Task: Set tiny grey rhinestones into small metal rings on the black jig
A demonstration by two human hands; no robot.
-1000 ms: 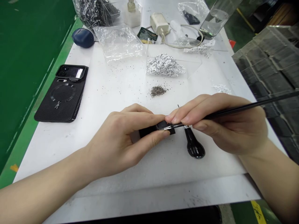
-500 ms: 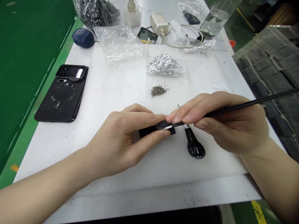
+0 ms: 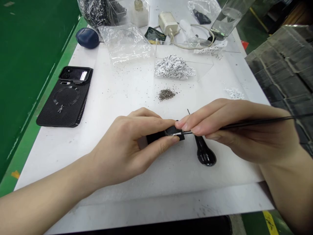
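Note:
My left hand (image 3: 133,143) pinches a small black part (image 3: 174,131) between thumb and forefinger, pressed to the white table (image 3: 122,94). My right hand (image 3: 242,130) grips a thin black brush (image 3: 256,121) like a pen, its metal-collared tip touching the black part. The handle runs off to the right. Under my right fingers lies a black-handled awl (image 3: 204,153) with its point towards the back. Most of the black part is hidden by my left fingers.
A black phone (image 3: 65,98) lies at the left. A small heap of tiny grey grains (image 3: 166,94) and a clear tray of white bits (image 3: 174,67) sit behind the hands. Plastic bags (image 3: 124,42), a white charger (image 3: 167,23) and a blue case (image 3: 87,38) crowd the back. Clear trays (image 3: 283,68) stack at the right.
My right hand has lowered the brush handle to a flatter angle and shifted slightly right. The left hand and the black part have stayed put.

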